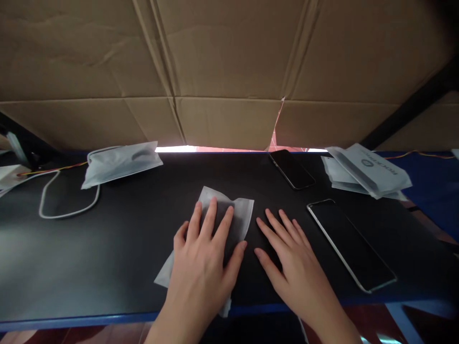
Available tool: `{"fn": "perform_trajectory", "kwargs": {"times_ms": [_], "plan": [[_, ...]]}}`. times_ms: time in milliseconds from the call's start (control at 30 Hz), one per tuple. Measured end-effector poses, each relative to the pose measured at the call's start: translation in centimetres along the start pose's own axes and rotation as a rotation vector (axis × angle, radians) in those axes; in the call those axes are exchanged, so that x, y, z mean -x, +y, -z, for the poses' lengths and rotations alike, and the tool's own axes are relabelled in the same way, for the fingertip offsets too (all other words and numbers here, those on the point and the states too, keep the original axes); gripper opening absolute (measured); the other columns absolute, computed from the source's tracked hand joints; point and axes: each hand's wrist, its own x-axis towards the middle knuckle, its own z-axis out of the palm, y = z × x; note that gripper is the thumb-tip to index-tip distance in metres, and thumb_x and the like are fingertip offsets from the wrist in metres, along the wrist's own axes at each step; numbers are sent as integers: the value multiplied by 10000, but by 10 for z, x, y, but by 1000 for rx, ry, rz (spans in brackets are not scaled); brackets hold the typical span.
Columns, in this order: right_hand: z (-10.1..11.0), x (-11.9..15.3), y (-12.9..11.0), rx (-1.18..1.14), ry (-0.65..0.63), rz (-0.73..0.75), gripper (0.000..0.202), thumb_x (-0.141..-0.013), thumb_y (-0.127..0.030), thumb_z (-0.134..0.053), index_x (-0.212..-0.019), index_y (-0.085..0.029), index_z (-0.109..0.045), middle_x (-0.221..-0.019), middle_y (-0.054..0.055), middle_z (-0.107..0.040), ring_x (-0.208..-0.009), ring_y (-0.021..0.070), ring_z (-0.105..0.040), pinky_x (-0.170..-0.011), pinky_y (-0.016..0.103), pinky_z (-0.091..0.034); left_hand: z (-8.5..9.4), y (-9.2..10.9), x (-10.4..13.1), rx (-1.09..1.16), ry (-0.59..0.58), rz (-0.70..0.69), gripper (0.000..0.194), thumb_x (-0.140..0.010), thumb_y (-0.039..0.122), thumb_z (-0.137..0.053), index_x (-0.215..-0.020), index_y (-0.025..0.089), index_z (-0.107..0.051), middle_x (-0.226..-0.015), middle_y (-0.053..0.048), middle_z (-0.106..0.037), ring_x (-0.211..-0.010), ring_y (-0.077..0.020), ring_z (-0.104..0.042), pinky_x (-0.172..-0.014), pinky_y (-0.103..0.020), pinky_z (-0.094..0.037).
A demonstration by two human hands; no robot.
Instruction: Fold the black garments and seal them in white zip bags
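Note:
My left hand lies flat, fingers spread, on a translucent whitish pouch near the front edge of the dark table. Something dark shows through the pouch, but its kind is hidden. To the right, my right hand rests palm down on the tabletop with its fingers stretched out, holding nothing. Closest to that hand on its right is a large phone with a pale edge, screen dark. Behind it lies a smaller black phone.
Several white pouches with printed lettering are piled at the back right. Another filled pouch lies at the back left, by a looped white cable. A cardboard sheet stands behind the table, whose front edge is blue.

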Motion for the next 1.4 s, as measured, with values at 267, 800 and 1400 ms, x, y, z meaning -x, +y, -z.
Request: {"fn": "perform_trajectory", "kwargs": {"times_ms": [267, 800, 1400], "plan": [[1, 0, 1, -49, 27, 5, 537, -1134, -443, -535, -1650, -294, -525, -1751, 44, -459, -1669, 366, -338, -1304, 736, -361, 43, -44, 21, 143, -153, -533, 547, -980, 324, -658, -1524, 276, -632, -1636, -44, -616, -1521, -345, -578, -1178, -631, -563], [30, 5, -57, -448, 345, 389, 151, -1056, -146, -694, -1144, -215, -796, -1010, 0, -865, -887, 170, -791, -829, 289, -657, 23, -44, 32, 386, 126, -507, 355, -1002, 85, -666, -1335, 179, -748, -1314, -46, -829, -1445, -286, -660, -1339, -559, -404], [29, -4, -47, -293, 253, 408, 371, -1181, -224, -390, -1071, -192, -742, -902, 4, -796, -890, 193, -735, -799, 349, -539, 18, -33, 44, 471, 162, -421, 253, -1123, 234, -605, -1341, 206, -729, -1233, -14, -854, -1350, -261, -732, -1291, -530, -496]]}}
